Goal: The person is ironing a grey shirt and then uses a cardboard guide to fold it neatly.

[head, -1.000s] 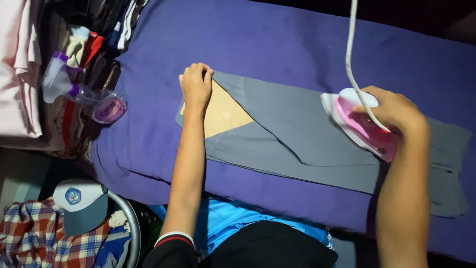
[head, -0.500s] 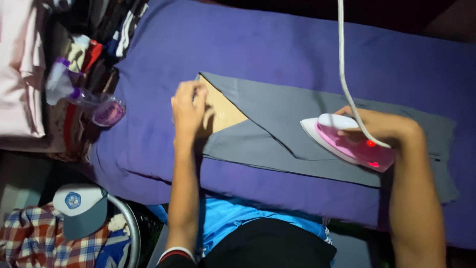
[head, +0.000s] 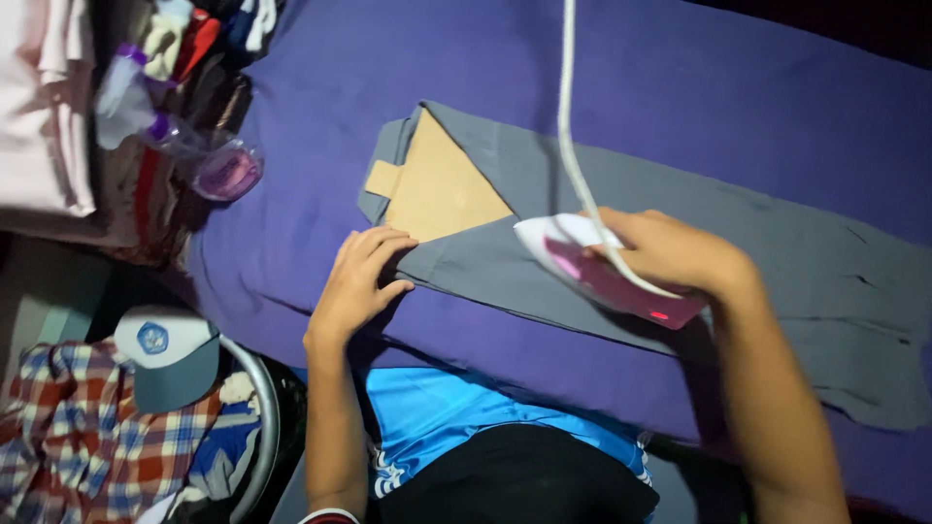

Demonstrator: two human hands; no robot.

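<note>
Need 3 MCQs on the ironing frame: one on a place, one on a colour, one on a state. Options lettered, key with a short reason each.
1. Where does the spray bottle lie?
A. far left, beside the purple cloth
B. on the trousers
C. in the right hand

2. What colour are the trousers?
A. red
B. grey
C. white

3. What is the left hand doing?
A. gripping the cord
B. holding the cap
C. pressing flat on the trousers

Key: 1 A, it lies off the purple cloth; 2 B, grey fabric; 3 C, fingers spread on the fabric while the right hand grips the pink iron.
</note>
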